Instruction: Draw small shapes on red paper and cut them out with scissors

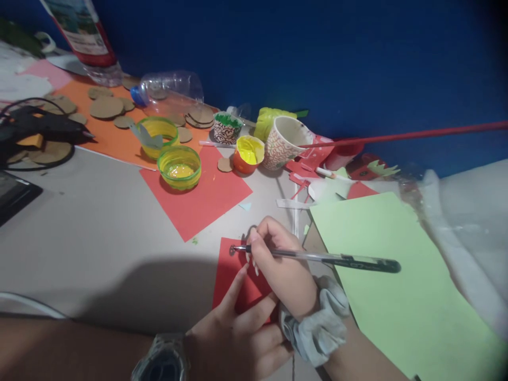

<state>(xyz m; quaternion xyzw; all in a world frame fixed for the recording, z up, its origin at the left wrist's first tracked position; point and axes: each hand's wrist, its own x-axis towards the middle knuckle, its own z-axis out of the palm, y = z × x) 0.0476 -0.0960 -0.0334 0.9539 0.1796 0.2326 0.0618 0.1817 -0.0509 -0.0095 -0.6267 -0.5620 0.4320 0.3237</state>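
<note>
Illegible print on pen (357, 262), on bottle label (88, 39)

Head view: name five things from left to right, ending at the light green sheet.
Black glue gun, front yellow-green bowl, small red paper, right hand, light green sheet. Left hand and pen overlap these too much to place.

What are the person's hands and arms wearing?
The left hand has a wristwatch at its wrist, with a silvery band and a dark face. The right hand has a puffy, wrinkly, pale grey-green hair scrunchie around its wrist. Both hands are bare, with no gloves, and no sleeves show on the forearms.
</note>
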